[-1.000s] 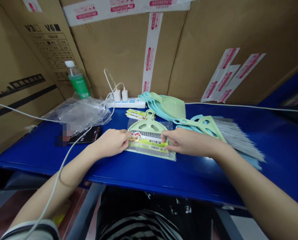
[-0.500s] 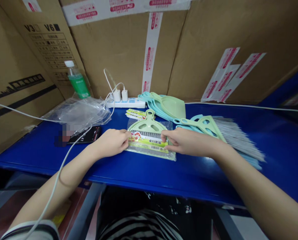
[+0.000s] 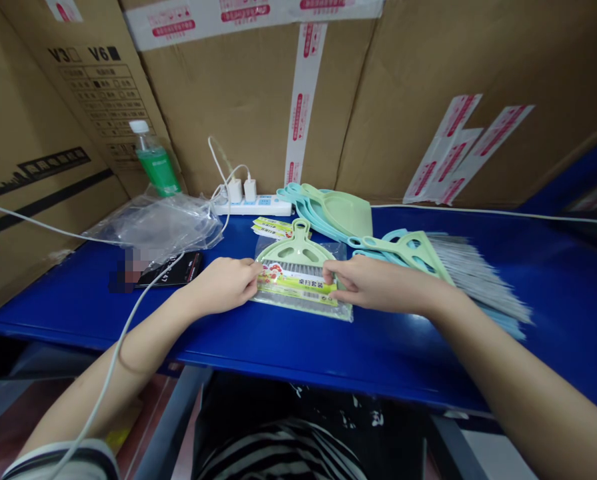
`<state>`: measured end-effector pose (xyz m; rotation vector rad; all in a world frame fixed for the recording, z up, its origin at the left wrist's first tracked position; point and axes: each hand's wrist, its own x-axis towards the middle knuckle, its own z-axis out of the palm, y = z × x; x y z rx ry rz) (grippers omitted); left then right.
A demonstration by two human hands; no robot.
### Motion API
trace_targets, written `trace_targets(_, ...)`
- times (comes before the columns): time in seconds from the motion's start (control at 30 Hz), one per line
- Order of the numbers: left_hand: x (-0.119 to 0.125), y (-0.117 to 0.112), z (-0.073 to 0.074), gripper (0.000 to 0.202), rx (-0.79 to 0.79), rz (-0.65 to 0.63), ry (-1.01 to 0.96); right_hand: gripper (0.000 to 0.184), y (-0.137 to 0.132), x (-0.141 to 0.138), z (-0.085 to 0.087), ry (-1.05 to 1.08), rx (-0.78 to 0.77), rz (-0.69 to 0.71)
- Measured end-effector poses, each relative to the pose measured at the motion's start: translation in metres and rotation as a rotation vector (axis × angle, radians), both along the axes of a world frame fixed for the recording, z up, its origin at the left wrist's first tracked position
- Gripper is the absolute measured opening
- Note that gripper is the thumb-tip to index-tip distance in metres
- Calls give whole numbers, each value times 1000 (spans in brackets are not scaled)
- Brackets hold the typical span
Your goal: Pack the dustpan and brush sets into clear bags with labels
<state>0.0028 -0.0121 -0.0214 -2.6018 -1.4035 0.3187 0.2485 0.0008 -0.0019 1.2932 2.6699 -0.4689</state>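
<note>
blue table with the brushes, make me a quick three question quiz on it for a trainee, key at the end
1. What lies between the left hand and the right hand?
2. True or false: the bottle has a white cap.
3. The top dustpan near the power strip is: a) red, b) green, c) black.

Key: 1. the bagged brush; 2. true; 3. b

Tall brown cardboard (image 3: 248, 100) patched with white tape (image 3: 296, 137) bearing red print stands behind the glossy blue bench (image 3: 288, 343), with printed cardboard (image 3: 18, 100) angled along its left end and a reddish floor (image 3: 148, 403) showing below.
</note>
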Motion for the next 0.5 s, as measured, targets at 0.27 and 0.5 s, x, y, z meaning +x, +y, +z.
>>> trace_targets(0.27,1,0,1,20,-5,10,3,15,0,0,-2,1,24,13)
trace_targets(0.5,1,0,0,21,2,1,-2,14,1,0,-2,-10,15,8)
